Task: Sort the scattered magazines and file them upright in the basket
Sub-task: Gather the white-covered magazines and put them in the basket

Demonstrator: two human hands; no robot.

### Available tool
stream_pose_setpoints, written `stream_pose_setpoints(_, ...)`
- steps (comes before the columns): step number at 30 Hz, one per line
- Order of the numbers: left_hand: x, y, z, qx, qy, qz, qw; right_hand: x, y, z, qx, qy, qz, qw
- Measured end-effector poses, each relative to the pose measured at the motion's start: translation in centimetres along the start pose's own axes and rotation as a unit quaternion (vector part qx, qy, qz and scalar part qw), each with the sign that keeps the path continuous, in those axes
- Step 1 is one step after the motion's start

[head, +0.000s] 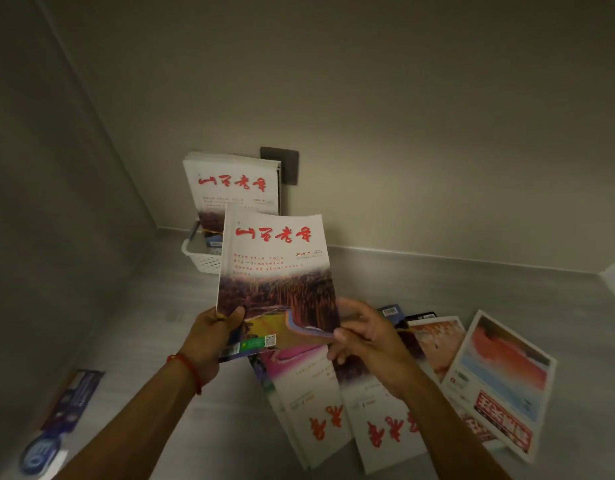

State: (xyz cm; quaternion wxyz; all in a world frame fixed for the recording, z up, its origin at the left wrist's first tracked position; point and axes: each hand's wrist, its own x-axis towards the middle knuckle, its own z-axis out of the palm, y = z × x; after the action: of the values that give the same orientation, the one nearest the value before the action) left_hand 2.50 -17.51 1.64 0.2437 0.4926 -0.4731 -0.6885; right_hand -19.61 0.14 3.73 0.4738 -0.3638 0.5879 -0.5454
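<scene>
A person holds a magazine [276, 271] upright, left hand [212, 336] clamped on its lower corner, right hand [363, 336] pinching its bottom edge, apparently squaring it for filing. The basket [200, 256], already holding upright copies, stands at the counter's [437, 282] back corner; more magazines [385, 393] lie scattered nearer the front.

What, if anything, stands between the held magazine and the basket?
Nothing visible. The magazine, gripped by both hands, hangs in front of the basket; only bare counter lies between. Filed magazines already stand in the basket.

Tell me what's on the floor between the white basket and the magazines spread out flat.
Head view: bare grey floor between the white basket and the flat magazines; the held magazine hides part of it.
</scene>
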Motion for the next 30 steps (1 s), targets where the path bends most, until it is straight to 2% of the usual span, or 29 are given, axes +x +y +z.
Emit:
stream_pose_setpoints(7, 0.2, 0.0, -2.0, -0.052, -0.096, -0.072, 0.991, 2.0, -2.3, 2.2, -0.094, -0.09, -0.057, 0.99)
stream_pose_setpoints(11, 0.4, 0.0, -2.3, -0.09, -0.135, -0.099, 0.982, 2.6, -2.1, 2.5, -0.151, -0.05, -0.075, 0.984)
stream_pose_setpoints(14, 0.6, 0.2, -2.4, -0.066, -0.17, -0.096, 0.978, 2.7, -2.2, 3.0, -0.193, -0.01, -0.11, 0.975)
stream_pose_setpoints(18, 0.3, -0.2, -1.8, 0.016, -0.158, -0.111, 0.981, 2.9, -3.1, 3.5, -0.254, 0.021, -0.173, 0.951)
stream_pose_setpoints(25, -0.3, 0.5, -1.8, 0.029, -0.15, -0.106, 0.983, 3.0, -3.1, 3.4, -0.279, 0.018, -0.196, 0.94)
stream_pose_setpoints(27, -0.6, 1.1, -2.1, 0.025, -0.142, -0.098, 0.985, 3.1, -2.7, 3.4, -0.272, 0.008, -0.177, 0.946)
stream_pose_setpoints(30, -0.5, 2.1, -3.3, 0.008, -0.099, -0.067, 0.993, 3.4, -1.9, 2.7, -0.29, -0.045, -0.095, 0.951)
